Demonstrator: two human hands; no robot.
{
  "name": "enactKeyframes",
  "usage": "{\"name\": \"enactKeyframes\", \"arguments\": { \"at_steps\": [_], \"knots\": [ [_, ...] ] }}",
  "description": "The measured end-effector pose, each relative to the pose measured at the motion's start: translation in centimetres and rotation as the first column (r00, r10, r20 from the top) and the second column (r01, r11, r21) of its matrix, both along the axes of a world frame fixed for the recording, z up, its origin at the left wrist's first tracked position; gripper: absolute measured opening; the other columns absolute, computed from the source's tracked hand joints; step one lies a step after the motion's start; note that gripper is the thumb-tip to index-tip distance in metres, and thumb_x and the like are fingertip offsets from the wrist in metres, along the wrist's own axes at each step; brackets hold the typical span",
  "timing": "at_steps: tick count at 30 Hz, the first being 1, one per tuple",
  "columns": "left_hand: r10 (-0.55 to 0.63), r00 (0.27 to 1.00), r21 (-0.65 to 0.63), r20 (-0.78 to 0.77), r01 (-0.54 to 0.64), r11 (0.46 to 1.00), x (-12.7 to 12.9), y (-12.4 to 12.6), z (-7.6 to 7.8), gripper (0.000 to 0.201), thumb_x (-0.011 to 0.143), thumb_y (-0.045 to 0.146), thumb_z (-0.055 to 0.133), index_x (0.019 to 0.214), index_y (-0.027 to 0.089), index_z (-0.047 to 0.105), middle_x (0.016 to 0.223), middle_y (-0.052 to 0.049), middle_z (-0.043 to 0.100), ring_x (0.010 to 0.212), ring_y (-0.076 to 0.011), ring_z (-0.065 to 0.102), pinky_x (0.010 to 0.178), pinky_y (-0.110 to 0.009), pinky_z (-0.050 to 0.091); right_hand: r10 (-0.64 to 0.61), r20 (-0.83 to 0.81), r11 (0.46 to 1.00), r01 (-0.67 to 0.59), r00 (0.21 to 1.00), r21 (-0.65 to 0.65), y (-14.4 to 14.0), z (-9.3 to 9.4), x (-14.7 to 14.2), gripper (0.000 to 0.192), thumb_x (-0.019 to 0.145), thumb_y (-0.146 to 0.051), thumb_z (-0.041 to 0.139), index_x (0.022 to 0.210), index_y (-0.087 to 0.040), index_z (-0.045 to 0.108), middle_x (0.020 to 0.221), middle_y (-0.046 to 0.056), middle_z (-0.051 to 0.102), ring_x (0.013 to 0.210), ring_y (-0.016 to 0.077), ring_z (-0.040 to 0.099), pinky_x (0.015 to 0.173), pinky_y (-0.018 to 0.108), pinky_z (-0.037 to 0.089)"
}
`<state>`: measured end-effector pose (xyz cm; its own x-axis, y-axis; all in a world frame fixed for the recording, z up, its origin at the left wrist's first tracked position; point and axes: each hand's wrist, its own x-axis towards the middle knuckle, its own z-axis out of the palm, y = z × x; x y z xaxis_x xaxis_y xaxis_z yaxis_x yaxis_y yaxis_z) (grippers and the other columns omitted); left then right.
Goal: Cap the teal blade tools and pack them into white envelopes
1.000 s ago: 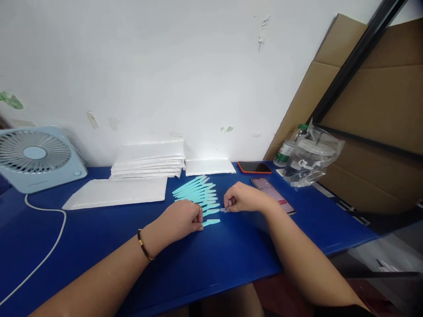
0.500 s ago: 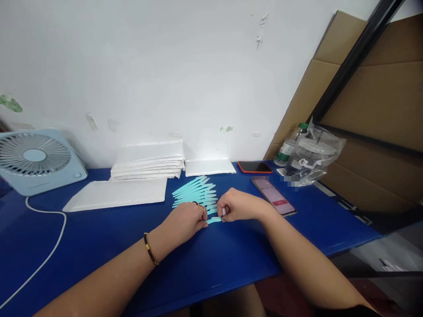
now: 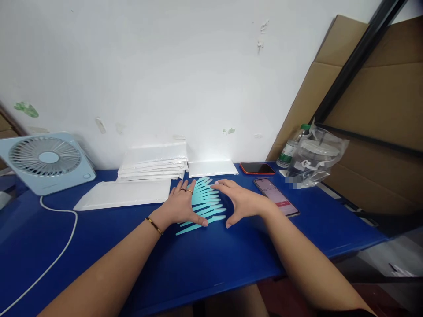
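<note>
A fanned row of several light blue plastic strips (image 3: 205,201) lies on the blue table (image 3: 211,259). My left hand (image 3: 180,206) lies flat with spread fingers on the left ends of the strips. It wears rings, and a bracelet circles the wrist. My right hand (image 3: 239,201) rests open at the right side of the strips, fingers apart and curved toward them. Neither hand holds anything.
A stack of white flat packs (image 3: 152,161) and a single white pack (image 3: 123,194) lie behind the strips. A small fan (image 3: 46,161) with a white cord (image 3: 59,246) stands far left. Two phones (image 3: 276,197) (image 3: 257,168), a bagged bottle (image 3: 310,159) and cardboard (image 3: 370,110) are on the right.
Both hands have opened and moved onto the sides of the strip row. One second ago they were closed, pinching a strip at the near end. The camera has shifted slightly left.
</note>
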<state>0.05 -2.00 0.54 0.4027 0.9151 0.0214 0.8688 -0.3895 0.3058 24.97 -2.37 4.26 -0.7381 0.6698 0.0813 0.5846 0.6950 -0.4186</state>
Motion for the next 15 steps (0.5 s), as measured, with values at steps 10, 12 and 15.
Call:
{"name": "enactKeyframes", "arguments": {
  "at_steps": [10, 12, 15],
  "knots": [
    [-0.117, 0.992, -0.005, 0.051, 0.118, 0.993, 1.3, -0.5, 0.3, 0.091, 0.06, 0.049, 0.064, 0.137, 0.016, 0.029, 0.133, -0.012, 0.045, 0.123, -0.0316, 0.037, 0.096, -0.038, 0.037, -0.092, 0.061, 0.993, 0.096, 0.994, -0.073, 3.2, -3.2, -1.7, 0.119, 0.05, -0.044, 0.074, 0.145, -0.02, 0.007, 0.15, 0.016, 0.001, 0.137, 0.0339, -0.004, 0.108, 0.051, 0.008],
    [-0.125, 0.991, 0.032, 0.056, 0.123, 0.992, 1.8, -0.8, 0.5, 0.075, 0.062, 0.038, 0.061, 0.131, 0.016, 0.038, 0.126, -0.011, 0.051, 0.117, -0.0302, 0.044, 0.093, -0.037, 0.039, -0.083, 0.073, 0.993, 0.089, 0.994, -0.079, 3.6, -3.3, -2.2, 0.114, 0.052, -0.041, 0.073, 0.145, -0.022, 0.01, 0.15, 0.014, 0.008, 0.136, 0.0345, 0.001, 0.107, 0.052, 0.009],
    [-0.136, 0.988, 0.063, 0.068, 0.132, 0.989, 2.2, -0.9, 0.6, 0.056, 0.063, 0.029, 0.059, 0.117, 0.016, 0.049, 0.113, -0.01, 0.058, 0.105, -0.0279, 0.052, 0.09, -0.036, 0.041, -0.05, 0.075, 0.997, 0.054, 0.996, -0.055, 3.7, -3.4, -2.7, 0.103, 0.053, -0.039, 0.071, 0.142, -0.025, 0.021, 0.145, 0.013, 0.022, 0.133, 0.0351, 0.015, 0.105, 0.052, 0.015]
  ]
}}
